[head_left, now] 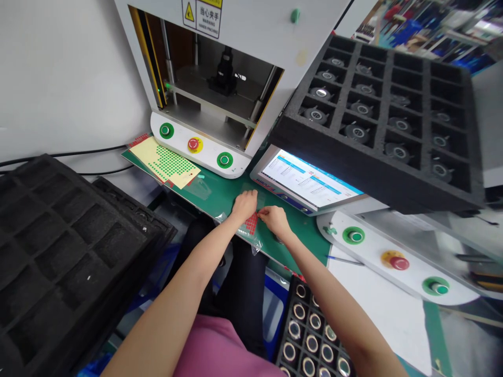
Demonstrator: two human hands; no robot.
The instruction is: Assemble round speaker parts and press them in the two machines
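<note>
A small sheet of red stickers lies on clear plastic film at the front of the green work surface. My left hand rests on its upper end with bent fingers, holding it down; part of the sheet is hidden under the hand. Just right of the sheet, my right hand is closed in a pinch at its edge. A bit of red shows at those fingertips, apparently a sticker. Under my right wrist sits a small dark round part, mostly hidden.
Ahead stands a press with green buttons and a red stop. A screen sits below a foam tray of round parts. Yellow sheets with green dots lie left. Black trays and a tray of rings flank my lap.
</note>
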